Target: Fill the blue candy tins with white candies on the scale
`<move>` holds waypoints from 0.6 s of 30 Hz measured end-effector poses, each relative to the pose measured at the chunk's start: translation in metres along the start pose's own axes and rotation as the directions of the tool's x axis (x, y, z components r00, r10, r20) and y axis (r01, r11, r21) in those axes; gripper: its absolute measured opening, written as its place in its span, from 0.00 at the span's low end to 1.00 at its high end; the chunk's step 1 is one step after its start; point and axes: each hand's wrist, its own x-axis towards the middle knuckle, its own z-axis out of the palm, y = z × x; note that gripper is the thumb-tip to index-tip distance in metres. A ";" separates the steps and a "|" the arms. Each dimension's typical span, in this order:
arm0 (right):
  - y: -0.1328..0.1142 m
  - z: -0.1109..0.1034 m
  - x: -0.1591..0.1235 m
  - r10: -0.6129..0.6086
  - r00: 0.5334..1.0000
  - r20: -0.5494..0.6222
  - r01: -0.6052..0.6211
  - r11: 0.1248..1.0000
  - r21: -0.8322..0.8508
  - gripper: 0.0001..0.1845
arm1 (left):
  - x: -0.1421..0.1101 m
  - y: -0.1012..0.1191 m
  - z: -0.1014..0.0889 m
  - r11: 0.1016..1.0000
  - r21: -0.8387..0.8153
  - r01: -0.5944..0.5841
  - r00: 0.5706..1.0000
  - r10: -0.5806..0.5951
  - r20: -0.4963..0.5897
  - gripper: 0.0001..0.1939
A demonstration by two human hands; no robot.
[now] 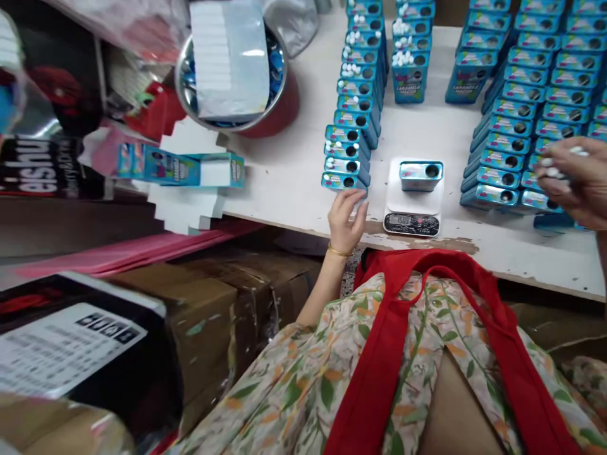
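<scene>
**Tin on scale, hands either side**

I see one blue tin (420,175) sitting on the small white scale (413,205), centre of frame, round hole on top open. My left hand (347,218) rests at the table (294,183) edge just left of the scale, fingers loosely curled, fingertips touching the nearest tin of the left row (353,123); it grips nothing. My right hand (576,180) is at the right edge, blurred, fingers pinched round small white candies (552,167), above the right block of tins (521,120). Upper centre, more tins (410,54) heaped with white candies. Upper left, a metal bowl (237,82) with blue pieces and a white sheet over it. Left, flat cartons (180,167). Bottom, a red strap (393,354) over floral fabric.
</scene>
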 end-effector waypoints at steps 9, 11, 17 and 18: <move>-0.001 0.111 0.050 0.076 0.985 0.152 -0.042 0.975 -0.216 0.13 | -0.058 -0.017 0.029 0.988 -0.055 0.147 0.987 -0.143 0.078 0.12; 0.001 0.115 0.057 0.039 0.978 0.204 0.029 0.947 -0.319 0.12 | -0.064 -0.021 0.034 0.984 -0.056 0.167 0.982 -0.162 0.093 0.12; 0.003 0.124 0.064 -0.075 0.957 0.281 0.244 0.735 -0.633 0.06 | -0.067 -0.027 0.039 0.978 -0.072 0.196 0.978 -0.189 0.092 0.11; 0.003 0.124 0.064 -0.092 0.947 0.306 0.281 0.697 -0.660 0.05 | -0.067 -0.027 0.039 0.978 -0.074 0.193 0.979 -0.186 0.089 0.11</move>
